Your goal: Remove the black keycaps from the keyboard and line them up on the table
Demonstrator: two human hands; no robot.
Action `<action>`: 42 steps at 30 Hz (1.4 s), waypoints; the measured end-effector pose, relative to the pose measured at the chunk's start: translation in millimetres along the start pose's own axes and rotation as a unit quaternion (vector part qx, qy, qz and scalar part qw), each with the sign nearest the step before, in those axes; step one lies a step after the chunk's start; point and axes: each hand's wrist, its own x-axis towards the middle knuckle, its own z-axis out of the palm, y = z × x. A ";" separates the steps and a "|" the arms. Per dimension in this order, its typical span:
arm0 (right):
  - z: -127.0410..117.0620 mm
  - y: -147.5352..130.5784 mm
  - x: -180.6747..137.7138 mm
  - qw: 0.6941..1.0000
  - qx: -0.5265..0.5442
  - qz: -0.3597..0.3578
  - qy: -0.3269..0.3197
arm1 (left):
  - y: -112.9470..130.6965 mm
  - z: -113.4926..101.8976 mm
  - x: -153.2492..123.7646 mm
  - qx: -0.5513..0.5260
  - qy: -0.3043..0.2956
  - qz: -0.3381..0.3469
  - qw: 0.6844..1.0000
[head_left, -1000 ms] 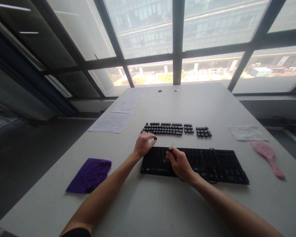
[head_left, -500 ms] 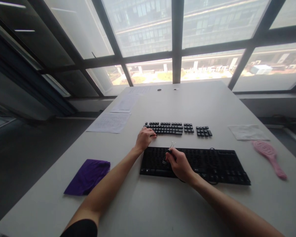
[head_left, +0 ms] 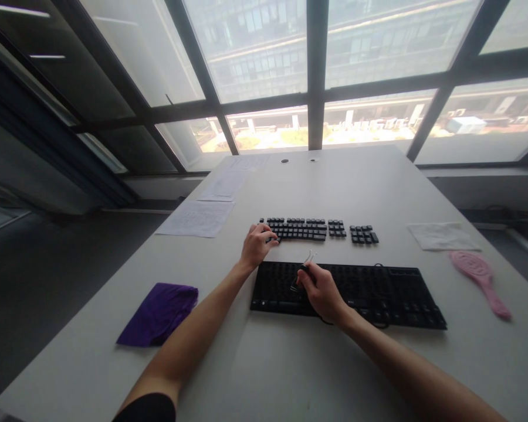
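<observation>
A black keyboard (head_left: 391, 299) lies on the white table, much of its key area without caps. Behind it, black keycaps (head_left: 297, 230) stand in rows and blocks laid out like a keyboard. My left hand (head_left: 256, 245) is at the left end of these rows, thumb and fingers closed on a keycap at its fingertips; the hand hides part of the rows. Over the left half of the keyboard, my right hand (head_left: 323, 288) is wrapped round a wire keycap puller (head_left: 310, 257). The puller's thin metal prongs stick up past the fingers, and its other end shows below them.
A folded purple cloth (head_left: 156, 313) lies left of my left forearm. Printed sheets (head_left: 198, 218) lie along the table's left side. To the right are a white sheet or wipe (head_left: 442, 235) and a pink hairbrush (head_left: 481, 281). Windows stand beyond the table's far edge.
The view has shifted very slightly. My left hand stays at the left end of the keycap rows, and my right hand keeps its grip on the keycap puller with hardly any movement.
</observation>
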 end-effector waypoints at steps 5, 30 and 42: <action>1.4 1.6 0.2 1.000 0.001 0.000 0.004 | -1.9 2.5 -3.3 0.015 -0.005 0.010 1.000; 0.7 5.3 1.9 0.998 0.041 0.011 0.048 | 7.7 -10.4 -1.7 -0.003 0.040 -0.036 0.999; -11.8 -4.2 1.1 0.996 -0.083 -0.026 -0.029 | 117.6 -27.9 -88.7 -0.184 -0.113 -0.040 0.976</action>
